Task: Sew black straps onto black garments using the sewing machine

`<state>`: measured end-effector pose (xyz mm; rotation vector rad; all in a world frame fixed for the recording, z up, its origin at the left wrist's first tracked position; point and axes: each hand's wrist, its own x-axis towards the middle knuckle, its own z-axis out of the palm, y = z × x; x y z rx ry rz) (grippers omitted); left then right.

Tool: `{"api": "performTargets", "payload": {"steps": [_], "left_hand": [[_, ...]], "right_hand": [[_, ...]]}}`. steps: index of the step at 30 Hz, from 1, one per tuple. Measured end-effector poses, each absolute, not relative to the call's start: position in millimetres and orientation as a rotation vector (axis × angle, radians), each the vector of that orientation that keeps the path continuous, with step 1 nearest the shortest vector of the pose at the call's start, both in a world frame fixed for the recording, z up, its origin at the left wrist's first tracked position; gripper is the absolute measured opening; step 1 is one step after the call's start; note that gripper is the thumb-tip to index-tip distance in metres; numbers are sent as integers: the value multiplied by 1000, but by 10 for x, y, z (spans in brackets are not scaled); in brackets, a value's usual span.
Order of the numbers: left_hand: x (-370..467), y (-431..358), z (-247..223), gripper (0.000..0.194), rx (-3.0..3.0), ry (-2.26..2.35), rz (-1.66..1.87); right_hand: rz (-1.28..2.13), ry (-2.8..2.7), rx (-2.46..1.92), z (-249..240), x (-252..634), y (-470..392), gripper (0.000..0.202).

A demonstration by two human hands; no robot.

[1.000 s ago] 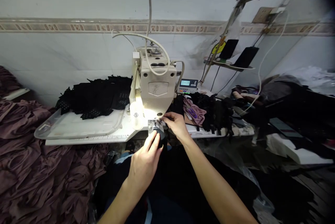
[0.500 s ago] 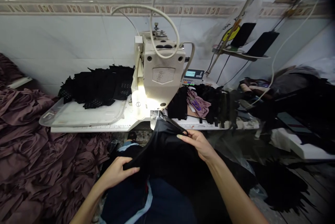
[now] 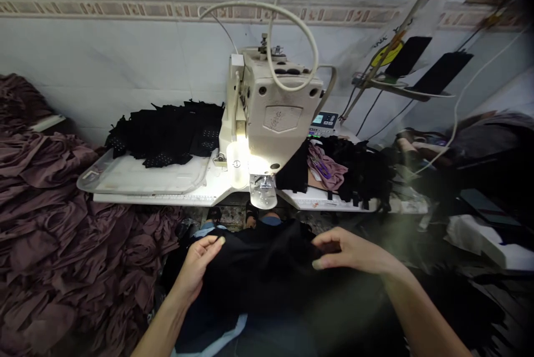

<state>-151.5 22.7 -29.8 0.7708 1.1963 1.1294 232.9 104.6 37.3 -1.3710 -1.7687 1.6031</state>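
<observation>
A stretch of black fabric [image 3: 258, 268] hangs between my two hands over my lap, in front of the sewing machine [image 3: 275, 118]. My left hand [image 3: 199, 262] pinches its left upper edge between thumb and fingers. At the right side, my right hand [image 3: 350, 251] is closed on the fabric with thumb and fingertips. The cloth is apart from the lit needle area [image 3: 263, 187] and sits lower, nearer to me. Its exact garment shape cannot be made out against the dark clothing below.
Mauve cloth [image 3: 83, 251] is heaped at the left. Black pieces [image 3: 167, 132] lie on a clear plastic tray [image 3: 125, 184]. Right of the machine are more black pieces [image 3: 362, 168], a small mauve bundle [image 3: 327, 165] and a control panel [image 3: 323, 123]. Black thread cones [image 3: 442, 72] stand on a rack.
The black fabric has come away from under the needle area and moved down towards me. My right hand has moved right and lower; my left hand has shifted slightly. The view has turned a little left.
</observation>
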Motion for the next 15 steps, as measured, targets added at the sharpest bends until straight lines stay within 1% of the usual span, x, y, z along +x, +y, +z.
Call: {"api": "performTargets", "payload": {"steps": [3, 7, 8, 11, 15], "left_hand": [[-1396, 179, -138, 33, 962, 1165, 1046], [-1226, 142, -10, 36, 1194, 1121, 937], [-1201, 142, 12, 37, 1222, 1111, 922], [-1169, 162, 100, 35, 1302, 1105, 912], [-1150, 231, 321, 29, 1518, 1157, 936]], "right_hand": [[1636, -1809, -1421, 307, 2201, 1016, 42], [1612, -1687, -1218, 165, 1654, 817, 44], [1609, -1641, -1158, 153, 1508, 765, 43], [1562, -1532, -1017, 207, 1185, 672, 27], [1366, -1529, -940, 420, 1066, 739, 24]]}}
